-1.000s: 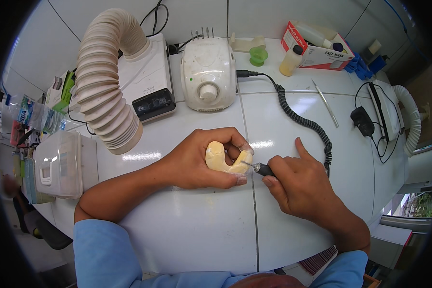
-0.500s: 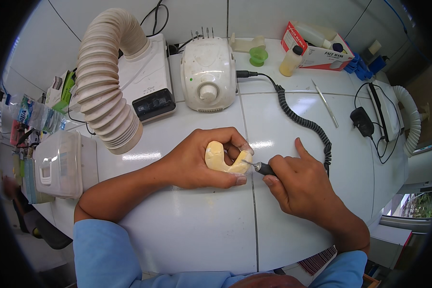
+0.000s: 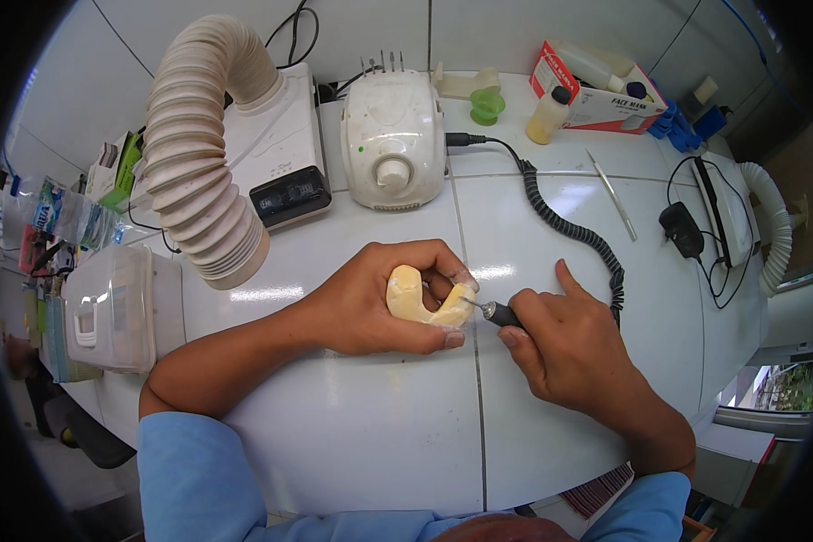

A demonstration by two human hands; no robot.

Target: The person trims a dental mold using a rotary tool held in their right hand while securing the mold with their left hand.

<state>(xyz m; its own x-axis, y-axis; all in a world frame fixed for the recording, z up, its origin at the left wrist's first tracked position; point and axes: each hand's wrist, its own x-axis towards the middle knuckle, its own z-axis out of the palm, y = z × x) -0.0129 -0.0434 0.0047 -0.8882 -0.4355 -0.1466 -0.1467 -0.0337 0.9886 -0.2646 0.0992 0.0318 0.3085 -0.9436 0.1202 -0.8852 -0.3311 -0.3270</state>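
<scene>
Over the white table point(image 3: 379, 434), a yellow arch point(image 3: 407, 291) is held in the left hand point(image 3: 357, 303), with the fingers bent around its far side and the thumb point(image 3: 438, 340) laid along its near side. By the right hand point(image 3: 560, 348) a dark handpiece point(image 3: 501, 314) is gripped like a pen, and its thin bur point(image 3: 478, 306) is directed to the right limb of the arch, apparently at its surface.

From this, the work is judged to be under way and not finished. The general shape of the arch is already made, and its left limb looks rather smooth. The right limb seems to be the part in treatment, and some pale dust is noticed on the left fingertips. How much is left cannot be judged, since no finished piece is shown beside it for comparison. On the control box point(image 3: 393, 135) a small green light is lit, so the power is probably on.

Whether the bur is turning cannot be told, and its exact contact is too small to be made out. The underside of the arch is covered by the left hand. The rear of the handpiece is hidden in the right hand, and the lower part of the coiled cord point(image 3: 560, 221) is lost behind it.
</scene>
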